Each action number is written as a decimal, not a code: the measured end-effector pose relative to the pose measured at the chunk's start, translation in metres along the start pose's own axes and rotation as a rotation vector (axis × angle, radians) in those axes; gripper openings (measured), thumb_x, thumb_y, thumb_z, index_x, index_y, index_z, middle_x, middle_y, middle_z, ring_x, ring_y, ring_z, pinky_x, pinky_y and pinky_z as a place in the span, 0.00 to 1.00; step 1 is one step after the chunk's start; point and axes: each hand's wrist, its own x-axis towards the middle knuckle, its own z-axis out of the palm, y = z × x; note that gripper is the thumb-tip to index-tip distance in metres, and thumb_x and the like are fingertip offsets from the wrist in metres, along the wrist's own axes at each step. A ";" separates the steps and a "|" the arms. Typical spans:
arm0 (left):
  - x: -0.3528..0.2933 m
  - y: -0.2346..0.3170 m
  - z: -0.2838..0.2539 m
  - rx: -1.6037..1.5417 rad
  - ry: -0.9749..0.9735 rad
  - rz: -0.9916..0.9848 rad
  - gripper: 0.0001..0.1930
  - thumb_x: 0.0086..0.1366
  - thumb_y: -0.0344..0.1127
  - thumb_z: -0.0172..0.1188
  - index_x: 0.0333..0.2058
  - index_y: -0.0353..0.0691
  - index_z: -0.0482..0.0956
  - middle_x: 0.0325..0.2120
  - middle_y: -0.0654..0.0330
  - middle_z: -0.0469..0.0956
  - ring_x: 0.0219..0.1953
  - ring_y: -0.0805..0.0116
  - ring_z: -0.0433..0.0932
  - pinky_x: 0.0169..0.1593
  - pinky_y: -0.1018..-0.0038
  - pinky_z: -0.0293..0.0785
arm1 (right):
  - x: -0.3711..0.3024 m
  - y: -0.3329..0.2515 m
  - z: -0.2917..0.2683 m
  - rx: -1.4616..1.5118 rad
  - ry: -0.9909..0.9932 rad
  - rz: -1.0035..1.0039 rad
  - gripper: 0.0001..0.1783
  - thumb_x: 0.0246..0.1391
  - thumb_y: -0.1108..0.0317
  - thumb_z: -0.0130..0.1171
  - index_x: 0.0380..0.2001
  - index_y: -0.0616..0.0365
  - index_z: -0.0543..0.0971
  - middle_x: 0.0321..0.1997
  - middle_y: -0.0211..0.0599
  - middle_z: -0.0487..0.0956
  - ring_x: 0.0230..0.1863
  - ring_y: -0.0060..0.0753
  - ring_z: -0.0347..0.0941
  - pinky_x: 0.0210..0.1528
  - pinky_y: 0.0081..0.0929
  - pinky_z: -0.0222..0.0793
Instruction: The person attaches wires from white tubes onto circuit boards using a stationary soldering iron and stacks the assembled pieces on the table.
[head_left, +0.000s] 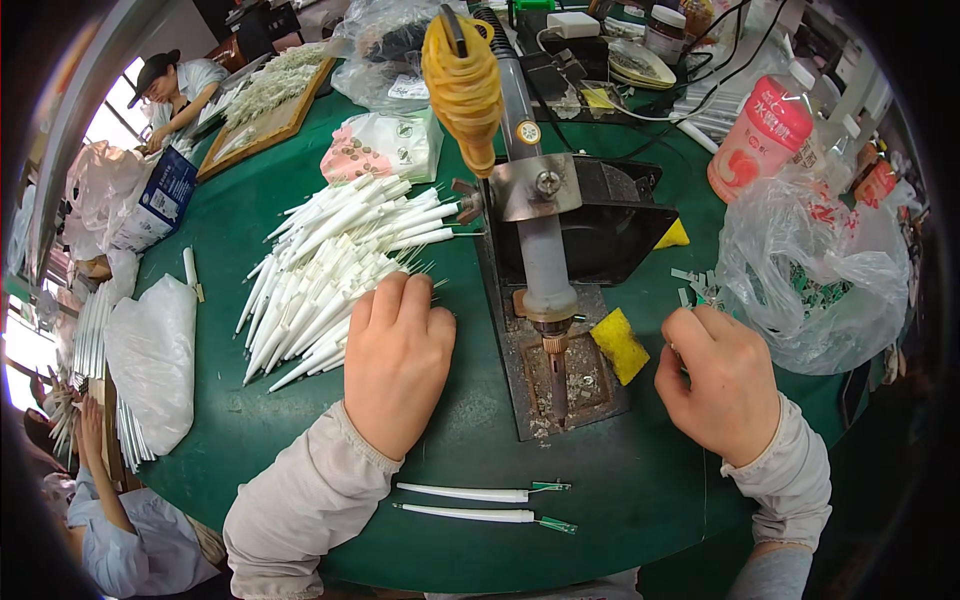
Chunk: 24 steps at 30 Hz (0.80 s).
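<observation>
My left hand (398, 365) is closed at the near right edge of a heap of white tapered sticks (325, 270) with thin wires at their ends. Its fingertips are hidden, so what it grips cannot be made out. My right hand (722, 382) is curled with thumb and forefinger together, just in front of some small loose circuit boards (700, 287). Anything inside that pinch is too small to name. Between my hands, a soldering iron (545, 270) is clamped tip down over a dirty metal base. Two white sticks (465, 515) with little green boards on their right ends lie in front.
Right of the base lies a yellow sponge (620, 346). A clear plastic bag (810, 280) of small green boards and a pink bottle (757, 130) stand far right. A yellow wrapped bundle (462, 95) hangs high in the middle. Other people work at left.
</observation>
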 end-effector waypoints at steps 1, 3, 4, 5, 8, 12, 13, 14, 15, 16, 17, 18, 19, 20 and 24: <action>0.000 0.001 -0.001 -0.007 -0.020 0.009 0.06 0.49 0.29 0.55 0.28 0.35 0.76 0.40 0.55 0.74 0.48 0.55 0.70 0.48 0.63 0.68 | 0.000 -0.001 -0.004 0.045 -0.014 -0.032 0.10 0.39 0.79 0.58 0.26 0.59 0.68 0.20 0.41 0.68 0.22 0.47 0.70 0.24 0.39 0.66; -0.001 0.002 -0.007 -0.047 -0.046 0.029 0.06 0.49 0.27 0.56 0.28 0.35 0.76 0.40 0.55 0.74 0.47 0.55 0.71 0.48 0.63 0.68 | -0.002 -0.005 -0.008 0.087 -0.032 -0.061 0.09 0.40 0.78 0.58 0.25 0.58 0.68 0.20 0.39 0.69 0.21 0.45 0.71 0.23 0.36 0.67; -0.003 0.003 -0.010 -0.090 -0.071 0.050 0.06 0.48 0.25 0.57 0.28 0.35 0.76 0.39 0.54 0.74 0.46 0.55 0.72 0.47 0.63 0.69 | -0.004 -0.007 -0.009 0.316 -0.139 -0.030 0.08 0.41 0.77 0.58 0.25 0.58 0.69 0.20 0.38 0.70 0.21 0.43 0.72 0.22 0.35 0.68; -0.006 0.004 -0.013 -0.102 -0.071 0.052 0.06 0.48 0.25 0.57 0.28 0.35 0.76 0.39 0.54 0.74 0.46 0.55 0.72 0.47 0.63 0.69 | -0.006 -0.009 -0.011 0.544 -0.244 0.005 0.07 0.41 0.77 0.58 0.25 0.57 0.70 0.20 0.37 0.72 0.20 0.42 0.72 0.22 0.33 0.68; -0.012 0.006 -0.031 -0.663 -0.140 0.064 0.09 0.49 0.18 0.61 0.31 0.34 0.75 0.34 0.52 0.76 0.37 0.53 0.76 0.41 0.65 0.73 | -0.002 -0.019 -0.014 0.862 -0.501 0.060 0.07 0.44 0.75 0.59 0.26 0.56 0.71 0.17 0.32 0.70 0.17 0.30 0.70 0.20 0.27 0.64; -0.011 0.016 -0.058 -1.043 -0.479 -0.056 0.07 0.56 0.19 0.59 0.34 0.33 0.76 0.30 0.54 0.78 0.31 0.57 0.79 0.35 0.70 0.75 | -0.009 -0.025 -0.006 1.045 -0.635 0.124 0.07 0.46 0.76 0.59 0.27 0.57 0.70 0.17 0.30 0.71 0.16 0.28 0.69 0.21 0.24 0.64; -0.012 0.018 -0.060 -1.046 -0.482 -0.055 0.07 0.56 0.19 0.59 0.34 0.33 0.76 0.30 0.54 0.78 0.31 0.57 0.79 0.35 0.70 0.75 | -0.010 -0.027 -0.002 1.045 -0.636 0.129 0.07 0.46 0.76 0.59 0.27 0.57 0.70 0.17 0.30 0.71 0.16 0.28 0.69 0.21 0.24 0.64; -0.013 0.020 -0.062 -1.107 -0.468 -0.059 0.07 0.55 0.19 0.60 0.34 0.32 0.77 0.30 0.54 0.78 0.31 0.58 0.79 0.35 0.70 0.75 | -0.011 -0.028 0.001 1.120 -0.681 0.169 0.07 0.47 0.77 0.59 0.29 0.58 0.71 0.18 0.30 0.72 0.17 0.25 0.70 0.22 0.23 0.64; -0.015 0.021 -0.063 -1.168 -0.452 -0.062 0.07 0.54 0.19 0.61 0.33 0.32 0.78 0.31 0.54 0.79 0.31 0.59 0.79 0.36 0.71 0.75 | -0.012 -0.029 0.004 1.195 -0.725 0.211 0.07 0.48 0.77 0.59 0.31 0.59 0.72 0.19 0.30 0.73 0.18 0.23 0.70 0.23 0.23 0.64; -0.015 0.023 -0.064 -1.171 -0.456 -0.062 0.07 0.54 0.19 0.61 0.33 0.32 0.78 0.31 0.54 0.79 0.31 0.59 0.79 0.36 0.71 0.75 | -0.014 -0.028 0.009 1.196 -0.725 0.216 0.07 0.48 0.77 0.59 0.31 0.59 0.72 0.19 0.30 0.73 0.18 0.23 0.70 0.23 0.23 0.64; -0.016 0.025 -0.064 -1.216 -0.454 -0.052 0.06 0.54 0.20 0.61 0.33 0.31 0.78 0.31 0.54 0.79 0.31 0.59 0.79 0.36 0.72 0.75 | -0.017 -0.027 0.013 1.275 -0.751 0.236 0.07 0.50 0.77 0.59 0.33 0.60 0.72 0.21 0.30 0.75 0.21 0.21 0.72 0.24 0.21 0.66; -0.016 0.027 -0.065 -1.260 -0.451 -0.043 0.06 0.54 0.20 0.62 0.32 0.31 0.79 0.31 0.54 0.79 0.31 0.60 0.79 0.36 0.72 0.75 | -0.019 -0.026 0.015 1.354 -0.775 0.256 0.07 0.51 0.78 0.58 0.35 0.60 0.73 0.23 0.30 0.77 0.24 0.19 0.73 0.26 0.20 0.67; -0.016 0.027 -0.065 -1.262 -0.454 -0.045 0.06 0.54 0.20 0.62 0.32 0.31 0.79 0.31 0.54 0.79 0.31 0.60 0.79 0.36 0.72 0.75 | -0.019 -0.028 0.016 1.356 -0.778 0.259 0.07 0.51 0.78 0.58 0.35 0.60 0.73 0.23 0.30 0.77 0.24 0.19 0.73 0.26 0.20 0.67; -0.017 0.028 -0.066 -1.323 -0.496 -0.080 0.05 0.54 0.20 0.62 0.31 0.31 0.79 0.31 0.54 0.79 0.32 0.61 0.79 0.36 0.72 0.75 | -0.020 -0.029 0.015 1.510 -0.793 0.378 0.07 0.53 0.77 0.58 0.36 0.61 0.73 0.26 0.31 0.78 0.27 0.19 0.75 0.27 0.19 0.69; -0.017 0.030 -0.064 -1.390 -0.644 -0.226 0.06 0.54 0.20 0.63 0.32 0.32 0.80 0.33 0.55 0.78 0.33 0.66 0.79 0.35 0.73 0.75 | -0.019 -0.030 0.012 1.645 -0.813 0.577 0.06 0.56 0.75 0.57 0.37 0.60 0.73 0.32 0.34 0.80 0.31 0.22 0.78 0.28 0.17 0.71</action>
